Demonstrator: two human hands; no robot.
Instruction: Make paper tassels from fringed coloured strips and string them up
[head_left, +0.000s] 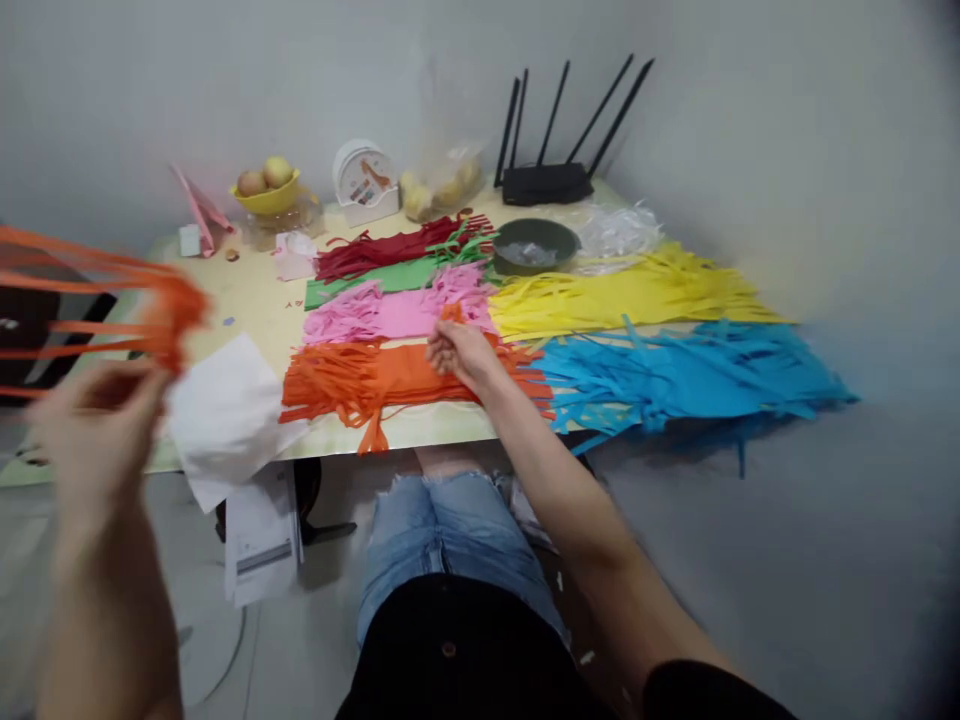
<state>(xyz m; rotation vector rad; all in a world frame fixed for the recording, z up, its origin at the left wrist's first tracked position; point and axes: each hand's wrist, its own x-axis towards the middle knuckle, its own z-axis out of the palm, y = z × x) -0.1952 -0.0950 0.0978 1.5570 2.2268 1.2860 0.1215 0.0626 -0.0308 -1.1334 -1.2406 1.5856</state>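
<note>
Stock under inspection consisted of fringed coloured sheets, laid in piles on a pale table (259,300). The left hand (109,430), raised at the table's left side, was closed in a pinch on an orange bunch (176,310) whose strips streamed leftward; motion blur hid finer detail. The right hand (463,355) rested over the orange pile (412,375), its fingers curled nearly closed. An orange tuft (451,312) showed at its far edge; whether it was gripped could not be confirmed.

Progress was assessed as follows. Cutting appeared complete at both ends of the orange, pink (405,312), yellow (622,290) and blue (660,375) piles. The green pile (390,278) carried fringe at its right end, while its left end looked plain. The dark red pile (397,248), furthest back, showed clear strips at its right end.

Handling was judged to be at an early stage: one orange bunch was off the table, whereas a thick orange pile lay at the front edge, some strands hanging over. The other five colours lay spread out, with neither hand on them.
</note>
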